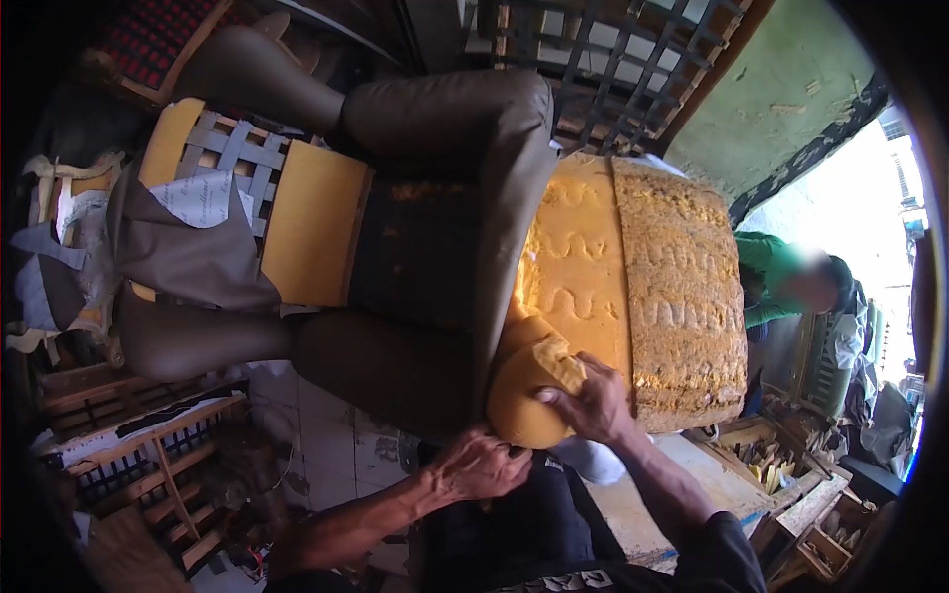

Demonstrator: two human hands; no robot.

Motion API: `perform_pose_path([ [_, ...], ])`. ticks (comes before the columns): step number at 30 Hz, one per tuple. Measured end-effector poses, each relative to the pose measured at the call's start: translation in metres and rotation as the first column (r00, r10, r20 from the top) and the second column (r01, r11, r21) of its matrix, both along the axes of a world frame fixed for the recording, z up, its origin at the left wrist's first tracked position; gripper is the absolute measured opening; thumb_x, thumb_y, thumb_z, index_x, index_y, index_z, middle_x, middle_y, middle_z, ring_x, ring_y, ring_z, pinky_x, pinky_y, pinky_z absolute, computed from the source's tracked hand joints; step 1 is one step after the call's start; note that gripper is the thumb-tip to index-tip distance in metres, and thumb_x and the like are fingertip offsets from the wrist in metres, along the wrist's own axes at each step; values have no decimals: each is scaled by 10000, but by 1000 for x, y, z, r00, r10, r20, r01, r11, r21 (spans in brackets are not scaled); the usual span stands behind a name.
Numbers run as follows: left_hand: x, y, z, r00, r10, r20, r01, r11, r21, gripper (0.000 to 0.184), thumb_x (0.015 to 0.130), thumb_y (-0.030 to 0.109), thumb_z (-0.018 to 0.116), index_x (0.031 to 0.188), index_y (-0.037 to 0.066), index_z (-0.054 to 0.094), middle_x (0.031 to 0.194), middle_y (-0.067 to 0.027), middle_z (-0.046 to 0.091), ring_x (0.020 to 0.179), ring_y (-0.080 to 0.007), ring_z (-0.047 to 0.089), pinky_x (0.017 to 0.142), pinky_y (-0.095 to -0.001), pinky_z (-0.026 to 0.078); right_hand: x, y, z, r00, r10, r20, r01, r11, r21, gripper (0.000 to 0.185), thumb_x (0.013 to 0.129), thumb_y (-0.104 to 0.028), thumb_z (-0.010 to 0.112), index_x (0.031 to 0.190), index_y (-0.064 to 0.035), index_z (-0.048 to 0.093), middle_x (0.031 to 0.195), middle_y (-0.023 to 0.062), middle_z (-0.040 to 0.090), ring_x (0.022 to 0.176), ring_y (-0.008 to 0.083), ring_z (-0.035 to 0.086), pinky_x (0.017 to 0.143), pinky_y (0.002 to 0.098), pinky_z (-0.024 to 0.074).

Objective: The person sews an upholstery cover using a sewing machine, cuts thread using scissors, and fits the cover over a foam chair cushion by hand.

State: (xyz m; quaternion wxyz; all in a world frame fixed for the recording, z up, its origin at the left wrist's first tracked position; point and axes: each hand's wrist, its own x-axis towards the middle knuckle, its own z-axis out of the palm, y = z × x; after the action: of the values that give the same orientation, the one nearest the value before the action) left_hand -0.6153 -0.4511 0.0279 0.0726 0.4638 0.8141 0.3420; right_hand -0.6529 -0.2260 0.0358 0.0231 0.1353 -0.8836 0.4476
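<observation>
A chair with brown leather-like cover point(445, 114) lies on its side across the middle. Beside its cover edge is a block of yellow foam point(583, 257), whose right part is rough and crusted. The foam's near corner point(524, 400) is rounded and folded over. My right hand point(598, 400) grips this corner from above, thumb on its surface. Close to the corner's lower left, my left hand point(481, 465) has its fingers bent at the cover's lower edge; what they hold is too small to make out.
A person in green point(766, 272) bends at the right. Grey webbing point(232, 148) and a loose brown flap point(183, 247) show at the left. Wooden frames point(168, 474) stand lower left, a wooden box with pieces point(771, 465) lower right. Black webbing point(623, 69) is behind.
</observation>
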Motion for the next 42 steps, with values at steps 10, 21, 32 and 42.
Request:
perform_pose_path([
  [10,20,-27,-52,905,409,-119,-422,820,-386,252,881,169,612,1087,33,666,1061,-116,683,1163,-261,576,1025,-422,419,-52,-20,13,894,-443,66,448,882,-144,264,900,-235,778,1038,-15,728,825,108,714,735,152,681,676,319,548],
  [21,49,20,-91,483,856,-185,-860,424,-285,338,870,79,708,1199,62,637,1327,-135,566,1363,-350,433,1105,-508,354,-85,-26,61,836,-520,175,545,747,-381,175,908,-156,771,1017,-21,754,816,47,730,731,84,659,653,264,527],
  [32,74,-58,-56,332,842,426,-899,419,-128,217,855,-34,669,1067,-20,625,882,-212,635,819,-391,646,733,-415,527,-99,-2,-2,843,-478,-246,447,878,-173,152,868,-78,783,1013,-48,750,834,62,723,718,123,664,652,297,534],
  [42,6,-66,-5,744,598,299,-484,790,-376,250,781,-69,659,1010,7,593,888,-155,589,897,-350,587,828,-444,477,-48,-81,-112,959,-150,-243,158,987,15,245,831,-220,808,960,-53,685,793,93,663,687,266,655,612,392,538],
])
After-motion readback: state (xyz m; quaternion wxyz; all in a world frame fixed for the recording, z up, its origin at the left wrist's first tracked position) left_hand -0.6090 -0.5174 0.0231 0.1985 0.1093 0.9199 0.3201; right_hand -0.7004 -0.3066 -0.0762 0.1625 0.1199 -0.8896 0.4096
